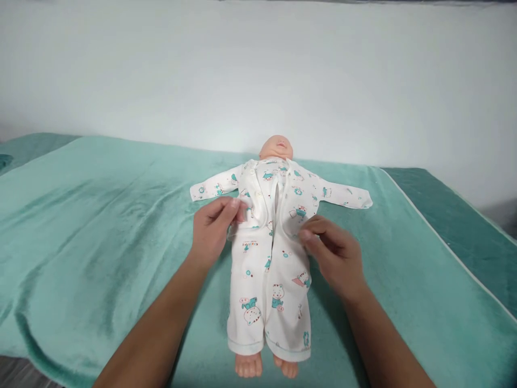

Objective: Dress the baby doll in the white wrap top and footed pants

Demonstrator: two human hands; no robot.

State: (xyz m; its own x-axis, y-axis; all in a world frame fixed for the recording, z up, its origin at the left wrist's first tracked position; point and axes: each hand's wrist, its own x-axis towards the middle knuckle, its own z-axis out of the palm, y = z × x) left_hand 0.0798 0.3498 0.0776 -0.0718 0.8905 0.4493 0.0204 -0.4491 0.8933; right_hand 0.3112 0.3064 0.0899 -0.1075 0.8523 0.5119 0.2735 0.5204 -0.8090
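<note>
A baby doll [276, 147] lies on its back on a teal blanket [100, 226], head away from me, bare feet [264, 366] toward me. It wears a white romper [269, 269] printed with teal animals, whose front gapes open down the chest. My left hand [212, 231] pinches the romper's left edge at the doll's waist. My right hand [333, 253] is closed in a pinch at the right edge of the romper near the waist. Both sleeves lie spread out to the sides.
The teal blanket covers a wide flat surface with a darker teal layer [456, 226] showing at the right. A pale wall [258, 70] rises just behind the doll's head. The blanket's near left edge [28, 339] drops off.
</note>
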